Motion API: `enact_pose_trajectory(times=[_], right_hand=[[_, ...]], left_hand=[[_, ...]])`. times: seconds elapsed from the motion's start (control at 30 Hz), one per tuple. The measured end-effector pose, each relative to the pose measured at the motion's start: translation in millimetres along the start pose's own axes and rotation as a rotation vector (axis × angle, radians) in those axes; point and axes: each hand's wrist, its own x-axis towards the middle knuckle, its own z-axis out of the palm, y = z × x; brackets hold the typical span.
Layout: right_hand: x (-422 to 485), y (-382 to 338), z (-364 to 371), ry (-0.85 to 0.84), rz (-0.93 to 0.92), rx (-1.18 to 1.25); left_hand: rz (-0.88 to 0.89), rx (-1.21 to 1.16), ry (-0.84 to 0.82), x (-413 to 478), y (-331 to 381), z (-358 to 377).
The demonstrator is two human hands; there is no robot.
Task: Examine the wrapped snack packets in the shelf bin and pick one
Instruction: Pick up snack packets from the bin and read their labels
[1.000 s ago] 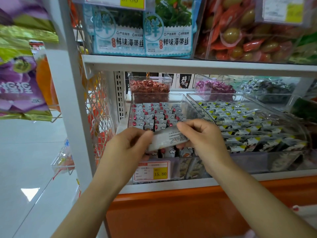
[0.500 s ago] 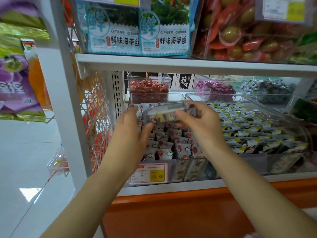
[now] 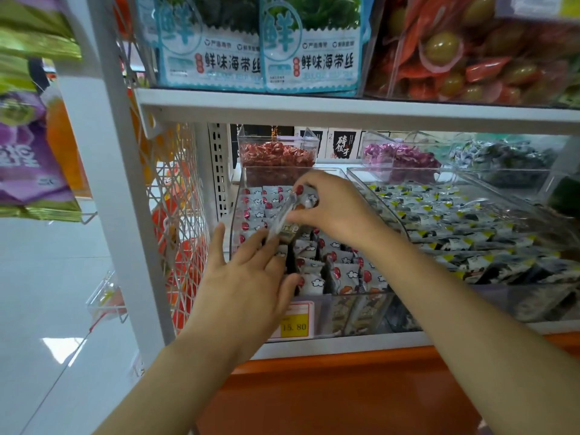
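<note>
A clear plastic bin (image 3: 236, 215) on the lower shelf holds several grey wrapped snack packets (image 3: 342, 274) with red and white print. My right hand (image 3: 335, 208) pinches one long packet (image 3: 290, 215) over the bin, tilted down to the left. My left hand (image 3: 248, 284) is in front of the bin with its fingers spread and nearly straight. Its fingertips lie at the packet's lower end; I cannot tell whether they touch it.
A yellow price tag (image 3: 293, 324) reading 15.80 sits on the bin front. A second clear bin (image 3: 361, 174) of black and yellow packets is to the right. Red sweets (image 3: 276, 155) and purple sweets (image 3: 398, 153) stand behind. The upper shelf (image 3: 345, 108) hangs close overhead.
Both hands held the packet level in front of me. Now only my right hand grips it, lower and tilted over the bin, while my left hand has opened and dropped.
</note>
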Motion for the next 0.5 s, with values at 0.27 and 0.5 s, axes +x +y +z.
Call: enact_pose_trajectory(times=[0.27,0.5], right_hand=[[8,-4,27,-0.333,-0.117,-0.371],[27,-1,18,-0.278,-0.052,-0.064]], left_hand=[[0.050,0.006,0.120,-3,-5,1],[0.050,0.000,0.175,-6,-13,0]])
